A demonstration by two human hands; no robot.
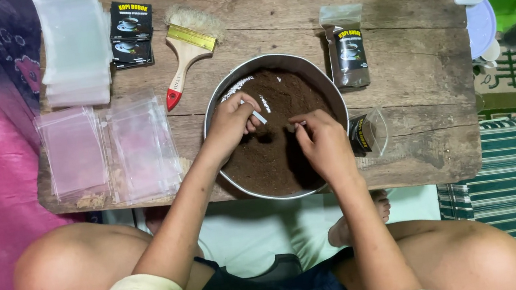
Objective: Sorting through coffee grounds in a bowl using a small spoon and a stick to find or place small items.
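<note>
A round metal basin [219,103] full of dark brown powder [273,156] stands on a low wooden table [402,26]. My left hand [228,123] is over the powder with its fingers closed on a small white spoon [259,117]. My right hand [326,146] is also in the basin, its fingertips pinched just above the powder; whether it holds anything is unclear. A small clear bag with a black label [366,134] lies at the basin's right rim, beside my right hand.
A filled, labelled packet [347,50] lies right of the basin. A paintbrush with a red-tipped handle [186,51], black label cards [131,32] and stacks of empty clear bags [139,147] lie to the left. My bare knees frame the table's near edge.
</note>
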